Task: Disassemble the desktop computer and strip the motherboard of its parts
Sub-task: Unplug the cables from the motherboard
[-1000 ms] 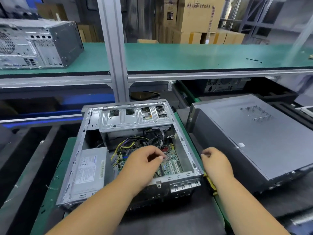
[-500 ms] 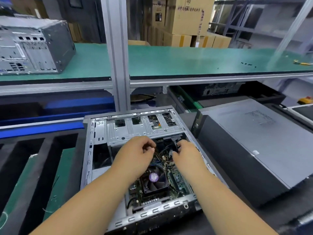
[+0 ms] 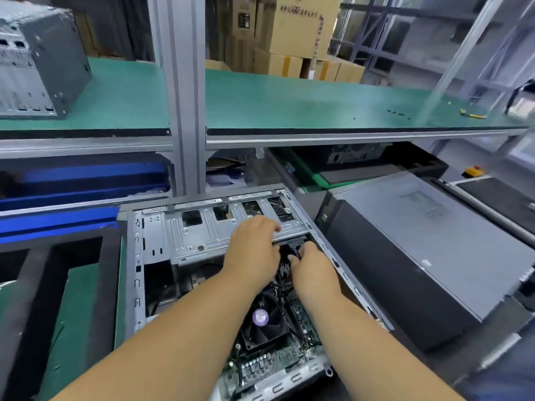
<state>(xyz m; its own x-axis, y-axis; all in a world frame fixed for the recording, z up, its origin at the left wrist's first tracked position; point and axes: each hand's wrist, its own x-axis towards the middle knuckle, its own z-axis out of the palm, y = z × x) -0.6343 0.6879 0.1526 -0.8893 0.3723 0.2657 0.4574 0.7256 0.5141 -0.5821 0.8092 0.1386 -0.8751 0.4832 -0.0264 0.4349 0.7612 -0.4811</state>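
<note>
Green matting covers the workbench shelf (image 3: 289, 102) at the back, kept free above the working level so that the open computer case (image 3: 136, 273) can lie on its side below with its inside facing up. A closed grey tower (image 3: 419, 256) lies just beside it on the right, probably waiting its turn. Inside the case the drive cage (image 3: 202, 230) spans the far end, and the motherboard (image 3: 272, 363) sits at the bottom with its cooler fan (image 3: 260, 319) in place, so stripping has hardly begun. The left hand (image 3: 252, 253) curls over the cage edge, seemingly to steady it, while the right hand (image 3: 311, 267) pinches a black cable connector (image 3: 295, 246) under the cage, likely to unplug it.
</note>
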